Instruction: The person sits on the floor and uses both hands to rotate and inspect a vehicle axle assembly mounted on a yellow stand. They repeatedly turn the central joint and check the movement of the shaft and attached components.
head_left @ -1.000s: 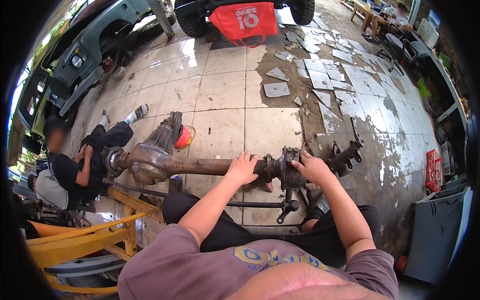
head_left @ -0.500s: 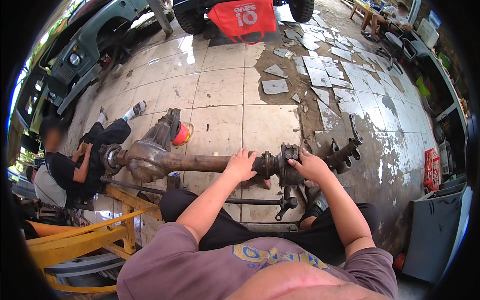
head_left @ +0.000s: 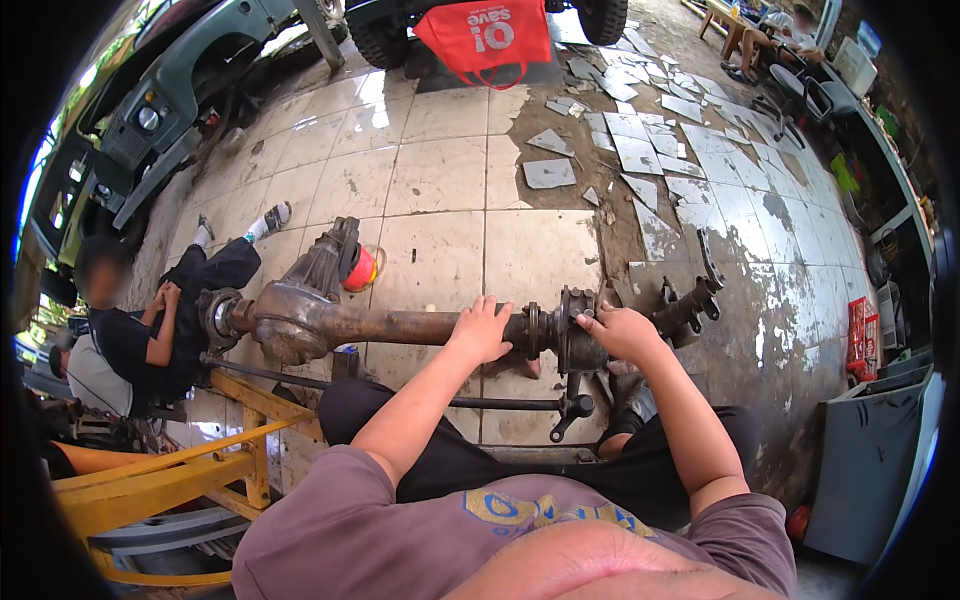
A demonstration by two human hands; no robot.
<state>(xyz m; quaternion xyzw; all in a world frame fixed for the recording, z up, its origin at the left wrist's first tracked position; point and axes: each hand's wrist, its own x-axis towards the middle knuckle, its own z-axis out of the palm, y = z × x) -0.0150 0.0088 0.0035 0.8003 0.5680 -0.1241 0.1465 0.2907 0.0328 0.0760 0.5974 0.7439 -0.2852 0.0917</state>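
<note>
Near the floor's broken edge (head_left: pixel 548 245), left hand (head_left: pixel 482 330) loosely spread, right hand (head_left: pixel 620 333) unclear in grip, the stiff axle (head_left: pixel 395 327) looked heavy, best held mid-tube.

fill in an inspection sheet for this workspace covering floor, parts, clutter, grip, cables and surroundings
Surface: pale square floor tiles; broken grey tile pieces toward the upper right.
Job's things: long rusty-brown metal axle tube with a bulging rounded metal casing at left; dark round metal hub toward the right; slim black metal rod on the near side.
Clutter: yellow metal frame at left.
Grip: bare left hand lies on the tube; bare right hand touches the hub; tightness cannot be told.
Cables: nothing seen near the hands.
Surroundings: seated person in black at left; red fabric bag at top.
</note>
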